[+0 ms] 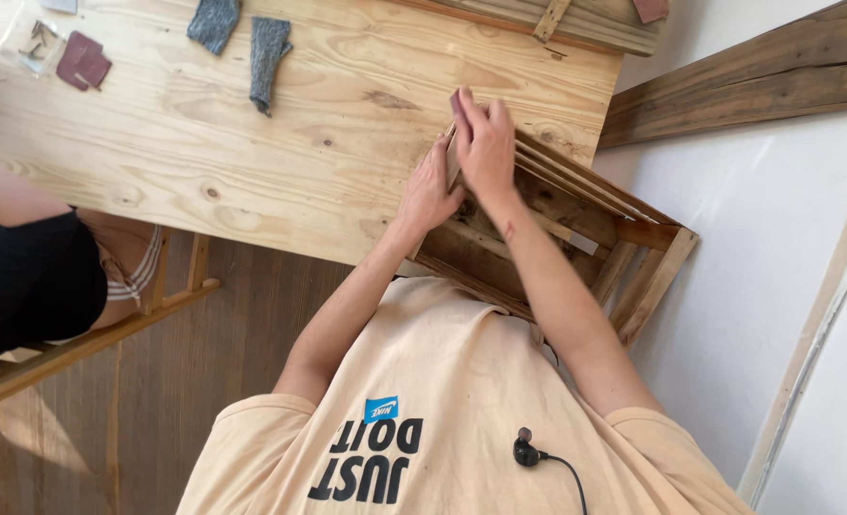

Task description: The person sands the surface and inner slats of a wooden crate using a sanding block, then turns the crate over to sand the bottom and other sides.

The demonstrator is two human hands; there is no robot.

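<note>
Right hand (485, 143) pinching a small dark sanding piece (456, 101) against the wooden crate's (576, 205) top slat; left hand (430, 191) bracing flat, fingers together, on the crate, resting over the pine table (252, 143) edge.

Table: I see a pale pine tabletop (252, 143) with knots.
Gloves: two grey knitted gloves (242, 38) lie near its far edge.
Sandpaper: maroon pieces (83, 62) rest beside a clear bag of screws (32, 40).
Planks: weathered boards (738, 81) lean right.
Bench: another person sits on a wooden bench (90, 339).
</note>
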